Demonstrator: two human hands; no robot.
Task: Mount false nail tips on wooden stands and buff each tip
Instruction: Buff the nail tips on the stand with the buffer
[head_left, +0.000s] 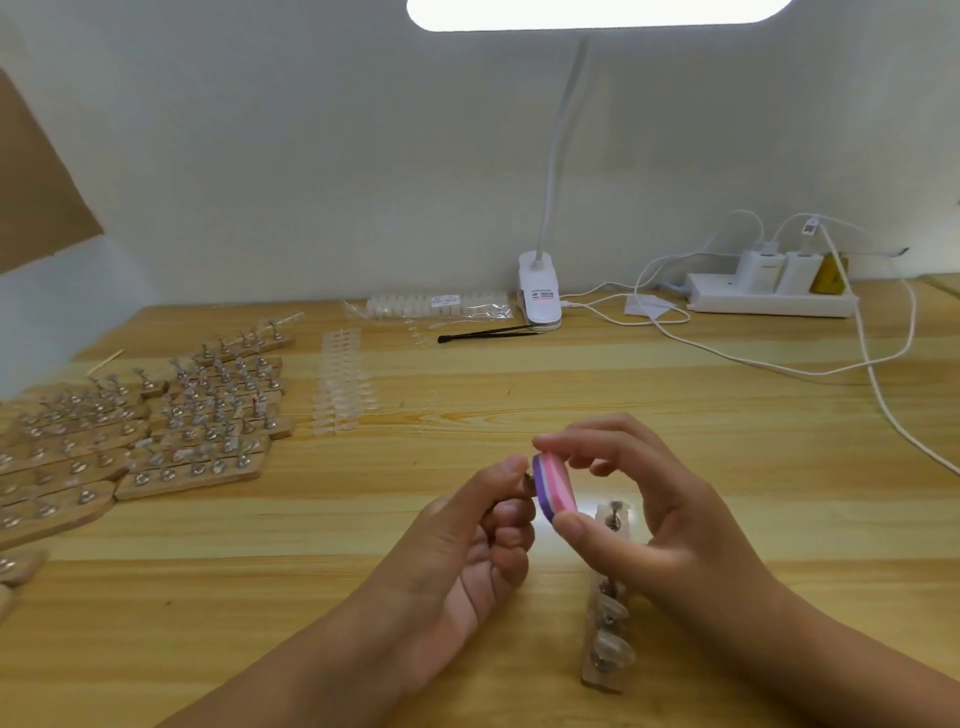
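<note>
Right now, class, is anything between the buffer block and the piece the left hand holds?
Nothing visible: the right hand holds the buffer block right at the small metal piece pinched by the left hand.

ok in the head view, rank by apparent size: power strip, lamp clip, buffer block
1. power strip
2. lamp clip and buffer block look alike; the block is nearer the camera, so unranked.

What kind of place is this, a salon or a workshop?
Probably a small workshop desk for press-on nails: many wooden stands at the left, strips of clear nail tips beside them, and a clip lamp by the wall.
</note>
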